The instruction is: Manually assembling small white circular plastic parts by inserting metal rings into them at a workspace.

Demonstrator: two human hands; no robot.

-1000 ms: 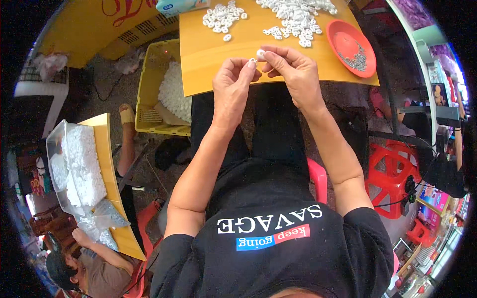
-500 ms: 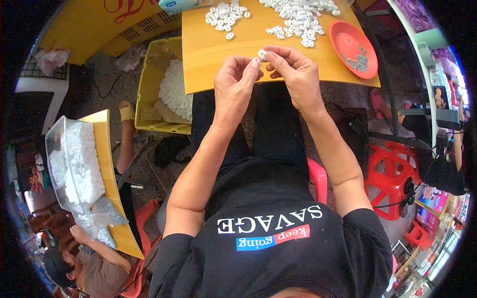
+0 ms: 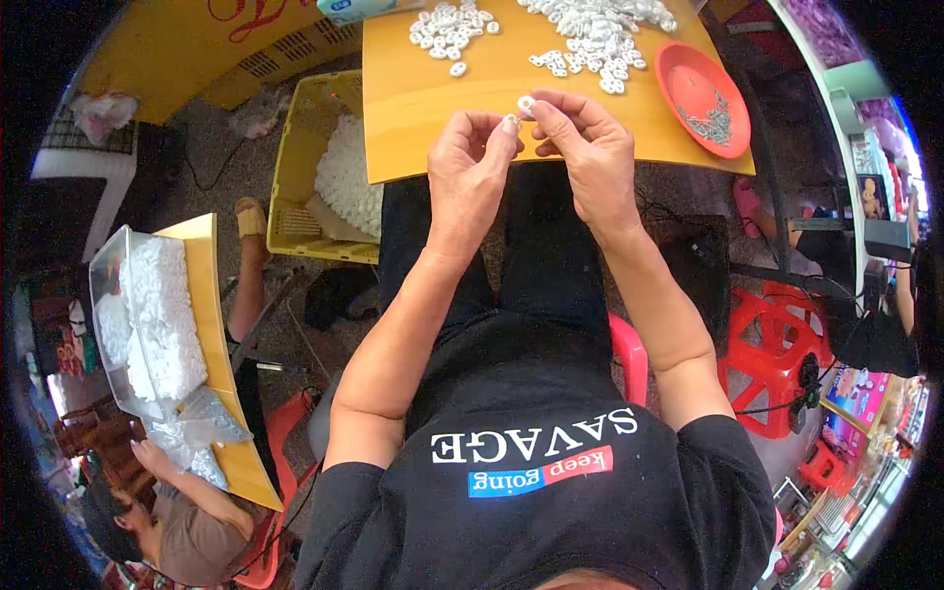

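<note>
Above the near edge of the yellow table (image 3: 423, 147), both of my hands are raised with the fingertips almost meeting. My right hand (image 3: 595, 157) pinches a small white plastic piece (image 3: 526, 102) with a hole in it between thumb and forefinger. Just left of it, my left hand (image 3: 467, 172) is closed in a pinch on another tiny whitish piece (image 3: 510, 119), mostly covered by the thumb. Whether the two pieces touch is too small to tell. Further back lie loose white two-hole oval pieces (image 3: 452, 31) and a bigger heap (image 3: 595, 34) of them.
A red plate (image 3: 678, 84) with small metal parts (image 3: 715, 126) stands at the table's right. Left of the table, a yellow crate (image 3: 285, 197) holds white pieces. At far left, a person (image 3: 187, 521) sits by a table with a clear bin (image 3: 113, 379). Red stools (image 3: 772, 344) stand right.
The white piece in my right hand has tilted up, so its hole shows more plainly, and it has shifted slightly up and right. My left hand still pinches beside it.
</note>
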